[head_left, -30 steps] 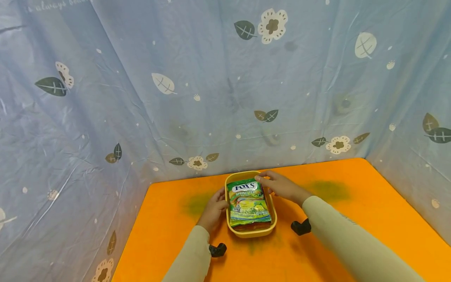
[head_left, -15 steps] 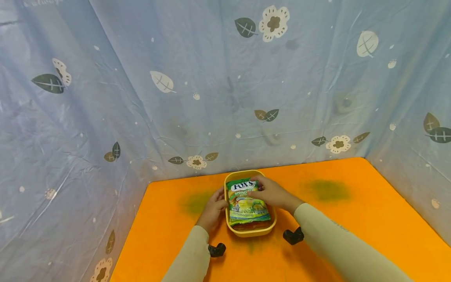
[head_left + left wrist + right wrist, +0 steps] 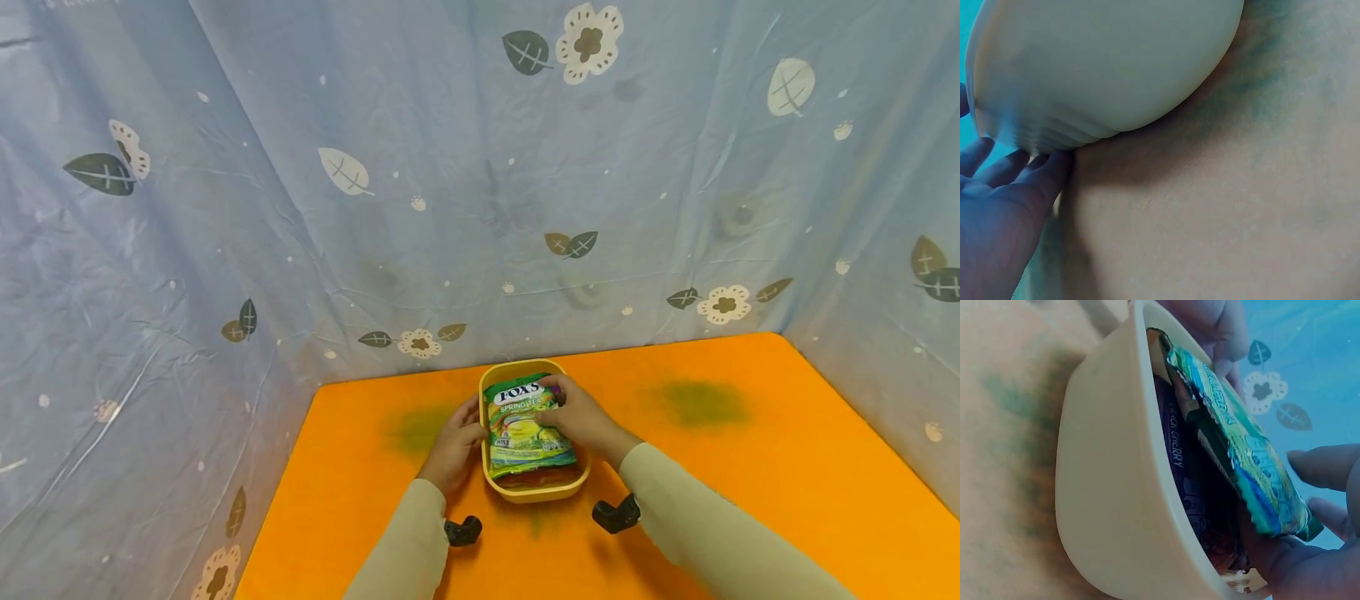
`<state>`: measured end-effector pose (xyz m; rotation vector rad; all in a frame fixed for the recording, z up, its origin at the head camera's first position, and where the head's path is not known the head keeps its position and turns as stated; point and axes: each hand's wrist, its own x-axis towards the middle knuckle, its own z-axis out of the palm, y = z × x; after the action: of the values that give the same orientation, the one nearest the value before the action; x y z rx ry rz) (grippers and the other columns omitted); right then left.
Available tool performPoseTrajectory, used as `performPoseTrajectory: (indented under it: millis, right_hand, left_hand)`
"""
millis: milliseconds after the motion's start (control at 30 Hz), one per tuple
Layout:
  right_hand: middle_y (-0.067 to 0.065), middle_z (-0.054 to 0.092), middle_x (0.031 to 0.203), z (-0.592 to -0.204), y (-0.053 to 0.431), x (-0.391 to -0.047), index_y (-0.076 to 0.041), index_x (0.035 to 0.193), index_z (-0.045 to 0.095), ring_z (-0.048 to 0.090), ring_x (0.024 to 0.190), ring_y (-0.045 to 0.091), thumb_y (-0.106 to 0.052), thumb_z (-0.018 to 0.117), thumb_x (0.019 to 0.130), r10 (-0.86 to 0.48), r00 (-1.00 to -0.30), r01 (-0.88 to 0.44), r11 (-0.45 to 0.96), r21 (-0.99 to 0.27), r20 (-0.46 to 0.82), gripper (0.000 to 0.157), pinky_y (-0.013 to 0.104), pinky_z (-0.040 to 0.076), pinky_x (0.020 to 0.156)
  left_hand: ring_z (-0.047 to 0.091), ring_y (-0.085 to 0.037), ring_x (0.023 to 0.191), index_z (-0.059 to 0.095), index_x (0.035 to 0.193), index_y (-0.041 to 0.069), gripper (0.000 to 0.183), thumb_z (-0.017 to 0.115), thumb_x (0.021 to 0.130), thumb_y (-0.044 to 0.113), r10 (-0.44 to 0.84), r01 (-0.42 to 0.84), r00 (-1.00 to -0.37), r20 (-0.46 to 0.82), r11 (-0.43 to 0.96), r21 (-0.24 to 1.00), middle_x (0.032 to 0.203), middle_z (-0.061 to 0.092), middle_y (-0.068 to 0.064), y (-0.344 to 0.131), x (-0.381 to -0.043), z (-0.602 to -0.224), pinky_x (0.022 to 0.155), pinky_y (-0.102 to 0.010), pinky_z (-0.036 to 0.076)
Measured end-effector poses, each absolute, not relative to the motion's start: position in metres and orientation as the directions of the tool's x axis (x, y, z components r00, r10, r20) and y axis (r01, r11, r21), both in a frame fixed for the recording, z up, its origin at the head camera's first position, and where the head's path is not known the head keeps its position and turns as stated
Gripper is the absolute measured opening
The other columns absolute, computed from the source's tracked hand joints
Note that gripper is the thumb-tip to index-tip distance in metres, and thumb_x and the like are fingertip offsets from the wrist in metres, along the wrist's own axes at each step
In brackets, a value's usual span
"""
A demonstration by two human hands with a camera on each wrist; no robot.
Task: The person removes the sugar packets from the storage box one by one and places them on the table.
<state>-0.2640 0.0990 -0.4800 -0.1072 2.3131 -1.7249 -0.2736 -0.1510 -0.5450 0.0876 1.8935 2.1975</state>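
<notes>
Pale sleeves [image 3: 407, 542], black wrist attachments [image 3: 463, 531]

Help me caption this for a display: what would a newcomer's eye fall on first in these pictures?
Probably the green FOX'S packet in the yellow tub on the orange tabletop, with the right hand at its right edge and the left hand at the tub's side. Next, perhaps, the pale blue curtain behind, printed with leaves and flowers. In the right wrist view, a purple packet reading CHERRY shows beneath the green one.
</notes>
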Motion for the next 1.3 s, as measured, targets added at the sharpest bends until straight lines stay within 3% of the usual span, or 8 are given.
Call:
performPoseTrajectory:
  millis: [167, 400, 733, 900, 1100, 1300]
  right_hand:
    - [0.024, 0.056, 0.134, -0.48, 0.1, -0.265, -0.006, 0.156, 0.051, 0.062, 0.101, 0.034, -0.006, 0.077, 0.101, -0.199, -0.967, 0.101, 0.274, -0.956, -0.159, 0.061, 0.041, 0.059, 0.085]
    - [0.023, 0.06, 0.124, -0.48, 0.101, -0.266, -0.007, 0.153, 0.053, 0.065, 0.096, 0.033, -0.001, 0.076, 0.1, -0.202, -0.965, 0.112, 0.253, -0.961, -0.166, 0.058, 0.041, 0.061, 0.081]
    - [0.025, 0.051, 0.149, -0.476, 0.101, -0.262, -0.01, 0.153, 0.057, 0.054, 0.124, 0.04, -0.005, 0.075, 0.103, -0.172, -0.978, 0.073, 0.269, -0.96, -0.122, 0.053, 0.05, 0.053, 0.099]
    - [0.029, 0.044, 0.157, -0.475, 0.106, -0.263, -0.014, 0.153, 0.057, 0.048, 0.136, 0.043, -0.006, 0.073, 0.104, -0.163, -0.981, 0.06, 0.253, -0.966, -0.104, 0.052, 0.048, 0.053, 0.098]
    - [0.028, 0.044, 0.153, -0.475, 0.118, -0.267, -0.014, 0.155, 0.056, 0.064, 0.107, 0.034, -0.008, 0.071, 0.106, -0.158, -0.983, 0.064, 0.198, -0.978, -0.096, 0.051, 0.038, 0.058, 0.081]
    - [0.027, 0.044, 0.151, -0.475, 0.136, -0.266, -0.014, 0.159, 0.05, 0.068, 0.086, 0.029, -0.012, 0.07, 0.108, -0.165, -0.983, 0.067, 0.107, -0.992, -0.084, 0.055, 0.038, 0.063, 0.072]
  left_hand:
    - [0.057, -0.032, 0.132, 0.034, 0.17, 0.002, 0.082, 0.06, 0.092, -0.001, 0.226, -0.13, -0.969, -0.097, -0.138, 0.982, 0.166, 0.044, -0.021, -0.151, -0.273, -0.545, 0.106, -0.039, 0.049]
    - [0.057, -0.032, 0.133, 0.034, 0.17, 0.002, 0.082, 0.06, 0.093, 0.0, 0.226, -0.137, -0.969, -0.102, -0.147, 0.98, 0.166, 0.043, -0.022, -0.15, -0.273, -0.544, 0.106, -0.038, 0.051]
    - [0.053, -0.035, 0.138, 0.033, 0.17, 0.002, 0.08, 0.058, 0.094, 0.0, 0.221, -0.141, -0.969, -0.106, -0.148, 0.979, 0.165, 0.044, -0.022, -0.149, -0.272, -0.545, 0.109, -0.04, 0.05]
    - [0.054, -0.034, 0.136, 0.033, 0.17, 0.002, 0.079, 0.057, 0.095, -0.002, 0.225, -0.139, -0.969, -0.1, -0.164, 0.977, 0.165, 0.044, -0.023, -0.149, -0.272, -0.546, 0.105, -0.038, 0.052]
    - [0.054, -0.035, 0.135, 0.031, 0.17, 0.001, 0.077, 0.054, 0.096, -0.003, 0.226, -0.149, -0.969, -0.105, -0.188, 0.971, 0.163, 0.044, -0.026, -0.15, -0.271, -0.547, 0.106, -0.037, 0.051]
    - [0.051, -0.039, 0.141, 0.03, 0.17, 0.0, 0.076, 0.054, 0.097, -0.003, 0.234, -0.147, -0.967, -0.1, -0.193, 0.97, 0.165, 0.042, -0.027, -0.15, -0.269, -0.546, 0.112, -0.042, 0.05]
